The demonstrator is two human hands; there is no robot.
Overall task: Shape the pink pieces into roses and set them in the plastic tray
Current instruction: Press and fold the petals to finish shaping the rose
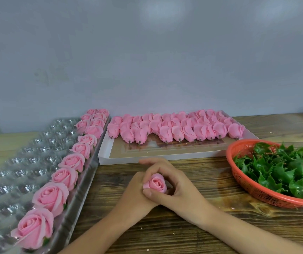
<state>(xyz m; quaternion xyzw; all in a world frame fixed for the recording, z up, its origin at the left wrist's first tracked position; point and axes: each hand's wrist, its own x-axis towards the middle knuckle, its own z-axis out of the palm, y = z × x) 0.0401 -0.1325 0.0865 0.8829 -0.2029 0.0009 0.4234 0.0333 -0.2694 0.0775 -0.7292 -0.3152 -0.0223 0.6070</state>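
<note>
A grey wall (pixel 147 52) stands behind a brown wooden tabletop (pixel 192 226). Near the front edge, in the middle, your two hands meet around one pink rose (pixel 155 183). Your left hand (pixel 134 191) holds it from the left and below. Your right hand (pixel 176 187) curls over it, with fingers round the back and the thumb pressed at the front. The rose stands almost upright, with its open face up toward you and its bottom hidden down in your hands.

At the left side of the tabletop lies a clear plastic tray (pixel 18 162) full of round cups. Finished roses (pixel 51 195) sit in the cups along its right edge, from the near end to the far end, all facing up. At the far end they are two across.

By the back edge is a flat white box (pixel 147 159). Pink pieces (pixel 165 125) lie in it on their sides in rows, packed close, with their little dark stems pointing toward you.

At the right edge sits an orange basket (pixel 256 195) heaped with spiky green leaves (pixel 278 171).
</note>
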